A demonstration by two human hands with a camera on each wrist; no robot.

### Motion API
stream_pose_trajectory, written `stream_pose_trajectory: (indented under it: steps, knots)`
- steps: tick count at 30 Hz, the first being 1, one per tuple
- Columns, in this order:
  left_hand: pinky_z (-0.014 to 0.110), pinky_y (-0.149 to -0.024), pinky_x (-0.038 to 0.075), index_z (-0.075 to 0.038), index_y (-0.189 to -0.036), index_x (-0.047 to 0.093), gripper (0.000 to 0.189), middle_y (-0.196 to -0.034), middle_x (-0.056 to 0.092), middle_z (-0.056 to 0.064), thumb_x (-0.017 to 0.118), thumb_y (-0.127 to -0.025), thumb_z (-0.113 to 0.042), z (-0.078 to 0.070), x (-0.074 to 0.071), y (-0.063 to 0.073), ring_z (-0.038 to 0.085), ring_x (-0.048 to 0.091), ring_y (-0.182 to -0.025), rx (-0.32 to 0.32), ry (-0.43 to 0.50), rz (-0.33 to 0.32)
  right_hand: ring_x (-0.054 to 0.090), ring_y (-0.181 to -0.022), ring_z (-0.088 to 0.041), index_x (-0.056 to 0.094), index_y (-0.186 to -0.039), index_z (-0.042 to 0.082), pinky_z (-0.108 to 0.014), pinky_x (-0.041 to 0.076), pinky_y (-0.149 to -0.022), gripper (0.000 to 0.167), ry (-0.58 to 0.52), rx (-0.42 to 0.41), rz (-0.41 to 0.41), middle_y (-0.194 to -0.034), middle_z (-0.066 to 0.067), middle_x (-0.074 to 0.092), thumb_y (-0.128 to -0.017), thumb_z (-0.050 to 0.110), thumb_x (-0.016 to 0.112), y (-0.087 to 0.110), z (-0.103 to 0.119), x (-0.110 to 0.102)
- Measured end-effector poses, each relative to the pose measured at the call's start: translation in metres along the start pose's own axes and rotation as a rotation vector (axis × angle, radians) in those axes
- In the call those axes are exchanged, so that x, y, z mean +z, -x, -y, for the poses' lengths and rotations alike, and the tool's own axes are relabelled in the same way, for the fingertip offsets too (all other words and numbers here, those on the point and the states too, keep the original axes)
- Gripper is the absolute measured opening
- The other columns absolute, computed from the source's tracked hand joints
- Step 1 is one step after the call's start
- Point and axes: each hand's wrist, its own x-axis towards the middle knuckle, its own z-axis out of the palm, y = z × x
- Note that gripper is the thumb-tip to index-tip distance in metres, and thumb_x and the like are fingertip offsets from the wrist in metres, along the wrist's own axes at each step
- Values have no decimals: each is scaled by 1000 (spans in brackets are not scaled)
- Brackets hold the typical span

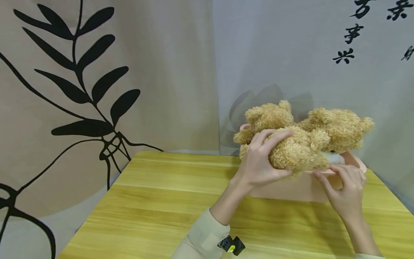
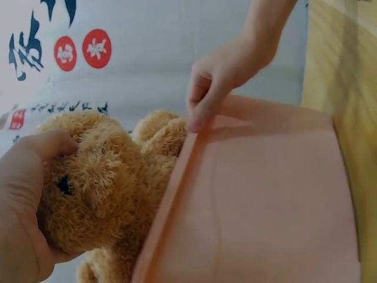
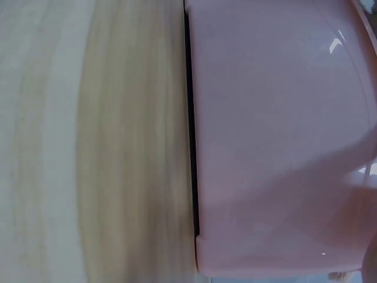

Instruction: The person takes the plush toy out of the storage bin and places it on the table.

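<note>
A fluffy tan teddy bear (image 1: 295, 153) lies at the top of a pink plastic bin (image 1: 288, 187), at its near side. My left hand (image 1: 253, 162) grips this bear, thumb below and fingers over its top; the left wrist view shows the hand around its head (image 2: 94, 183), with a dark eye visible. My right hand (image 1: 349, 185) pinches the bin's near rim toward the right corner. Behind the held bear, two similar plush bears, one at left (image 1: 270, 117) and one at right (image 1: 336, 127), rise above the rim. The right wrist view shows mostly the bin's side wall (image 3: 277, 118).
A pale bluish-white item (image 1: 334, 157) shows inside the bin beside the bears; its kind is unclear. The bin stands at the back right of a wooden table (image 1: 168, 201). Behind it hangs a cloth backdrop (image 1: 174, 79) with black leaf drawings and characters.
</note>
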Motion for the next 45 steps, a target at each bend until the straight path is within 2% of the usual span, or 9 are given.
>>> stream_pose_trajectory:
  steps: [3,8,14,20,25,30,37,45]
  knots:
    - [28,-105,40,-18,-138,57,87,-132,55,10,96,-61,-19,-5,-7,-3,16,48,-124,39,29,-49,44,-110,10,67,-89,-11,-29,19,-106,78,2,-3,-5,-100,15,60,-85,67,66,-1,1,-1]
    - [28,-107,39,-12,-135,57,82,-132,55,12,94,-62,-20,-12,-21,-9,15,48,-127,161,38,-150,45,-110,9,70,-90,-8,-30,19,-106,74,-5,-8,7,-93,-7,67,-85,66,67,-3,2,-1]
    - [34,-109,40,-4,-131,57,76,-131,60,14,90,-63,-18,-23,-40,-20,21,50,-125,284,51,-286,44,-110,9,70,-90,-8,-32,20,-106,74,2,-23,-5,-92,-11,67,-85,66,67,-3,3,0]
    - [39,-108,44,2,-128,57,74,-130,58,18,88,-62,-11,-27,-61,-25,27,50,-125,315,117,-401,43,-108,10,69,-91,-11,-33,19,-106,76,3,-33,-30,-86,-18,62,-87,65,66,-5,10,2]
    - [43,-106,46,4,-126,56,73,-127,57,23,87,-62,-11,-32,-77,-26,29,52,-125,341,134,-472,43,-107,10,68,-89,-12,-32,19,-105,76,-4,-29,-35,-85,-15,61,-88,64,66,-8,18,2]
    - [46,-103,49,5,-125,58,69,-123,57,26,85,-64,-12,-33,-90,-27,31,55,-119,354,135,-526,43,-109,10,68,-89,-11,-32,19,-106,76,-1,-25,-29,-87,-11,62,-88,64,65,-9,21,1]
    - [48,-104,47,9,-124,58,66,-120,57,28,82,-65,-10,-28,-107,-26,34,56,-116,348,125,-584,43,-109,10,67,-87,-11,-31,20,-106,76,4,-36,-45,-84,-24,60,-88,65,65,-8,19,2]
    - [51,-103,47,7,-124,59,63,-122,58,26,77,-65,-7,-20,-128,-24,35,55,-117,354,74,-642,43,-110,9,68,-88,-11,-32,20,-107,78,7,-30,-39,-85,-22,60,-87,66,64,-6,15,1]
